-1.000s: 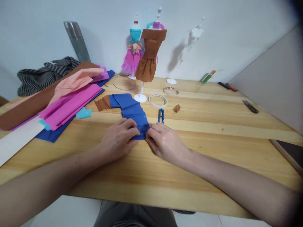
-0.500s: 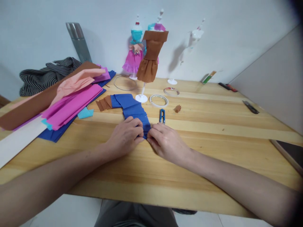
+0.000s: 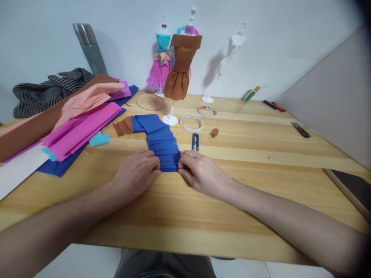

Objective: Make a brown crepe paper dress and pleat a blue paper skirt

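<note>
A strip of blue crepe paper (image 3: 164,148) with crosswise pleats lies on the table, its near end between my hands. My left hand (image 3: 137,170) pinches the left edge at that end. At the right edge, the thumb and fingers of my right hand (image 3: 199,170) are closed on the same strip. Just beyond my right hand lie blue thread snips (image 3: 195,141), partly covered by it. A pleated brown paper piece (image 3: 123,126) touches the strip's far left end.
Coloured crepe paper sheets (image 3: 84,131) are piled at the left. Behind the strip stands a small dress form in a brown paper dress (image 3: 181,65). Tape rolls (image 3: 191,128), a brown scrap (image 3: 214,133), a utility knife (image 3: 300,130) and a dark flat device (image 3: 350,189) lie rightward.
My left hand moved right across the strip's near end toward my right hand, then back to its left edge. My right hand kept its hold at the right edge.
</note>
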A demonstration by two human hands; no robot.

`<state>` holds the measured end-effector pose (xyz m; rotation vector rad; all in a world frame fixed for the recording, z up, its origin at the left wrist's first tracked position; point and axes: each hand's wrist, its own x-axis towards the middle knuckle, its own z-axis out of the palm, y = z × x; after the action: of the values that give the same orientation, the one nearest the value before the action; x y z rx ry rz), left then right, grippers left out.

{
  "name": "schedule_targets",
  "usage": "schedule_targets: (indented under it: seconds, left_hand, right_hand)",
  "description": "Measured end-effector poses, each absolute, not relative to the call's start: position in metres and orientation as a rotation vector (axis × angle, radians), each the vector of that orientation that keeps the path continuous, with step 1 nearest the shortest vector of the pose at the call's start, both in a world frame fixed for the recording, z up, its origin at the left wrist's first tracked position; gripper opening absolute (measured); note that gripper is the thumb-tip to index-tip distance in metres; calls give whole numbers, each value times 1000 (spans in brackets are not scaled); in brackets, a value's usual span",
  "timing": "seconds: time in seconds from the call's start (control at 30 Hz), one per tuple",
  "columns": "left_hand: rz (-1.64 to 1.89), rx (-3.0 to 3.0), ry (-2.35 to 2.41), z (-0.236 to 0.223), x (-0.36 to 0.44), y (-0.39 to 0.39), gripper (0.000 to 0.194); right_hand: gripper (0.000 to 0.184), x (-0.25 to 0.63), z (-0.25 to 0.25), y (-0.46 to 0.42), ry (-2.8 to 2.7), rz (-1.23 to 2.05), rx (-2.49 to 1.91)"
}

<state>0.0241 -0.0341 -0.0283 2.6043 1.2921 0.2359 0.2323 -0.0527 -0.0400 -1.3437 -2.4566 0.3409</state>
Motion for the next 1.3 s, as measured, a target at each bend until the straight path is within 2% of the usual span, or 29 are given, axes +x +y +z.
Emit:
schedule_targets:
  seconds: [0.43, 0.87, 1.3]
  left_hand:
    - [139, 2434, 1376, -22, 24, -35, 15]
    - [112, 2418, 1482, -23, 28, -39, 14]
    - [91, 2304, 1470, -21, 27, -31, 17]
  right_hand:
    - [6, 235, -29, -50, -2510, 506, -1544]
    - [19, 232, -26, -41, -2406, 541, -1813]
    - [8, 231, -26, -49, -2451, 388, -1747]
